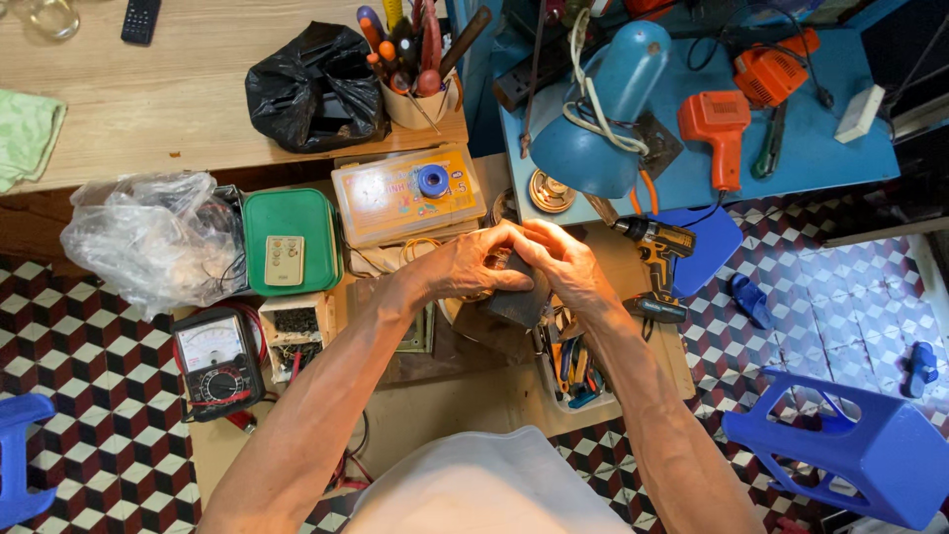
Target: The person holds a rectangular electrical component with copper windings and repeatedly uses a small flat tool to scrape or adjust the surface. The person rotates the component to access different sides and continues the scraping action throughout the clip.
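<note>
Two bare hands, the left hand (474, 265) and the right hand (563, 262), are closed together around a small dark grey block-shaped object (514, 297), held above the middle of the cluttered low wooden workbench (445, 405). A close-up handling step is judged to be in hand; steady fingertip control is called for.

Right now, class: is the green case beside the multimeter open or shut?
Shut: the green case has its lid flat down, with a pale remote control lying on top.

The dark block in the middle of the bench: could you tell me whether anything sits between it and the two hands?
Nothing visible does. The left hand and right hand both grip the dark block directly, fingers meeting over its top. The cordless drill lies just beside the right hand, clear of the grip.
</note>
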